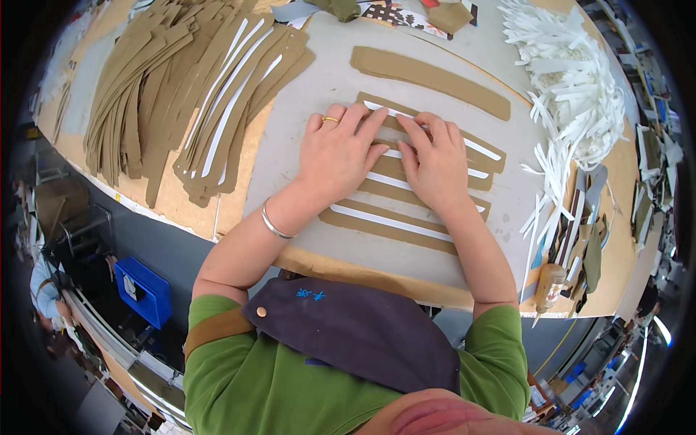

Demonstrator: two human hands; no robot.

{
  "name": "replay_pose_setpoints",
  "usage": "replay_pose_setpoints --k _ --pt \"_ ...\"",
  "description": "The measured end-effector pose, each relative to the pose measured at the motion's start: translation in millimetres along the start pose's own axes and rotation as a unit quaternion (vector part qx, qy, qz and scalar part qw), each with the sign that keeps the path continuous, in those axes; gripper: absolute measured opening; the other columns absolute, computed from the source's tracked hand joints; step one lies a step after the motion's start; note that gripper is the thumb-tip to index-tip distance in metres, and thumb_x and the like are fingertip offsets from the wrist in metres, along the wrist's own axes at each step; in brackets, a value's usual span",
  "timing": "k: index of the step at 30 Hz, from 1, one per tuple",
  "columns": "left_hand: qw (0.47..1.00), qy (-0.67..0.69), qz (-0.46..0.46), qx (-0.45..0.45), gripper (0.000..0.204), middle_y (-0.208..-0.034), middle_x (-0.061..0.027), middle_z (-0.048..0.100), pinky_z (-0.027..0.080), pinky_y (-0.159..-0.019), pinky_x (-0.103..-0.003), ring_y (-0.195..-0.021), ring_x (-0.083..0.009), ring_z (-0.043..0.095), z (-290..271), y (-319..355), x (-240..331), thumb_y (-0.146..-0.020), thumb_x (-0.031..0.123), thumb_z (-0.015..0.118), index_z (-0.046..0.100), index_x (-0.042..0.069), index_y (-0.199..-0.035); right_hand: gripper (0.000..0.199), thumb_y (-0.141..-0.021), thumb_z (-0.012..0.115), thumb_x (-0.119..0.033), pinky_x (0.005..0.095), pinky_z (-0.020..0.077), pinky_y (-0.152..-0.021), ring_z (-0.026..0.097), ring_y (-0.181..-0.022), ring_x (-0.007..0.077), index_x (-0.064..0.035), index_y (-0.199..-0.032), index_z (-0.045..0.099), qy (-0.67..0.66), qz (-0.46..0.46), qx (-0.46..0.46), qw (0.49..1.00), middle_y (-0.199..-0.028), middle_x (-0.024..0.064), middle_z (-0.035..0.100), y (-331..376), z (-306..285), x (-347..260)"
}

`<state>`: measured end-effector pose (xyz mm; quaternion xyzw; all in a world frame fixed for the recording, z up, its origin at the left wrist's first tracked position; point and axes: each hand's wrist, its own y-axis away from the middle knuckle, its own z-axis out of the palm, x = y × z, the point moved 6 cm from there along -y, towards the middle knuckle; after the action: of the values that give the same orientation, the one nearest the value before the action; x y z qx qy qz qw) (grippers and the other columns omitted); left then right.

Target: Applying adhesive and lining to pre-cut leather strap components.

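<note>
Two-handed, touching a white strip [483,151] on a brown piece [474,138] with slightly spread fingers of left hand [336,156] and right hand [439,168]; probably light, limp, best taken by ends.

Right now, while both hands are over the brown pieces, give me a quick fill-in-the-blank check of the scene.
1. The left hand wears a gold ____.
2. The silver bangle is on the ____ arm.
3. The heap of strips lies to the ____ of the right hand.
4. The strip on the lowest brown piece in view is ____ in colour.

Missing words: ring; left; right; white.
</note>
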<state>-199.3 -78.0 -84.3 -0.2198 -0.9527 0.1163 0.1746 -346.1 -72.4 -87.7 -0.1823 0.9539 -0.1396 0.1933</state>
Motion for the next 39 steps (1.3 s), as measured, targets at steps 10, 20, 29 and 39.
replay_pose_setpoints --k 10,20,29,39 --pt "1.000 0.002 -0.009 -0.009 0.050 -0.109 0.0014 0.056 0.038 -0.080 -0.038 -0.100 -0.0192 0.052 4 1 -4 -0.081 0.033 0.073 0.062 0.018 -0.128 0.041 -0.081 0.071 -0.017 0.0381 0.0444 -0.084 0.054 -0.103 0.0238 -0.0125 -0.121 0.064 0.011 -0.017 0.013 1.000 -0.115 0.0038 0.056 0 0 -8" --pt "1.000 0.007 -0.016 -0.026 0.048 -0.109 -0.0016 0.056 0.039 -0.086 -0.040 -0.102 -0.0226 0.051 5 -1 -5 -0.084 0.032 0.070 0.061 0.019 -0.129 0.044 -0.082 0.072 -0.025 0.0396 0.0434 -0.086 0.053 -0.106 0.0261 -0.0096 -0.122 0.063 0.048 0.031 0.018 0.998 -0.117 0.0050 0.056 14 -8 6" --pt "0.999 0.022 -0.020 -0.039 0.050 -0.111 -0.0036 0.054 0.040 -0.087 -0.042 -0.102 -0.0237 0.051 9 -2 -8 -0.086 0.030 0.070 0.058 0.018 -0.133 0.041 -0.087 0.067 -0.025 0.0430 0.0425 -0.094 0.052 -0.111 0.0319 -0.0079 -0.124 0.061 0.122 0.172 0.023 0.977 -0.123 0.0114 0.056 72 -50 78" --pt "0.985 0.031 0.121 -0.116 0.076 -0.158 -0.0065 0.030 0.018 -0.118 -0.052 -0.146 -0.0261 0.026 27 -1 23 -0.088 0.051 0.061 0.035 0.013 -0.150 0.073 -0.093 0.057 -0.042 0.0512 0.0178 -0.118 0.024 -0.147 0.0284 -0.0109 -0.152 0.029 0.091 0.094 -0.110 0.985 -0.158 0.0090 0.030 59 -21 46"
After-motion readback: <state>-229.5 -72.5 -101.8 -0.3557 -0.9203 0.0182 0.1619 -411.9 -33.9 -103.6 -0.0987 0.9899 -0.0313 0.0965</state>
